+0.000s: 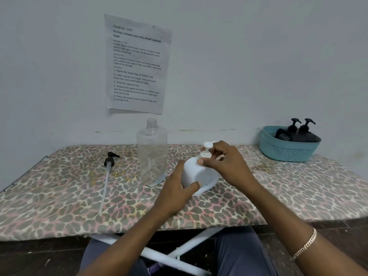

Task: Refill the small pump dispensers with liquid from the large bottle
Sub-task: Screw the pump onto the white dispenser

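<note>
Middle of the surface: the left hand grips the tilted white dispenser by its body, while the right hand pinches its pump collar. Just left stands the large clear bottle, uncapped. A black pump lies toward the left edge; a blue basket sits at the far right corner.

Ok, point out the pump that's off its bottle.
The black pump lying left of the clear bottle; the white pump and two in the basket sit on bottles.

Your right hand hides part of white dispenser neck. Basket wall covers black pump bottles lower down. Bench ends cut off.
</note>
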